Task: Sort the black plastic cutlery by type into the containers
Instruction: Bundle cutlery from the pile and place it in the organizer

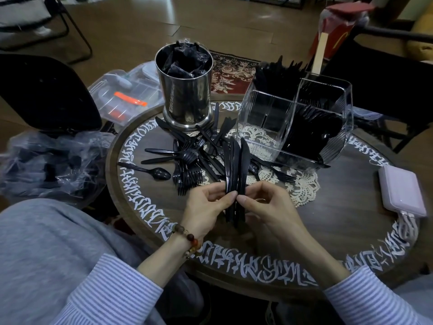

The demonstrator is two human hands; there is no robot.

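Note:
Both hands hold a bundle of black plastic knives [235, 165] upright above the round table. My left hand [207, 204] grips the handles from the left, and my right hand [264, 205] pinches them from the right. Behind the bundle lies a loose pile of black forks, knives and spoons [194, 158], with one spoon [150, 170] apart at the left. A clear divided container [269, 118] at the back right holds black cutlery in its right and rear compartments; its front left compartment looks empty. A steel canister [186, 87] at the back holds wrapped black packets.
The wooden table [328, 231] has white lettering round its rim and a lace doily [302, 186]. A pink power bank [401, 193] lies at the right. Plastic bags [46, 165] and a clear box [124, 97] sit to the left, beside a black chair [44, 95].

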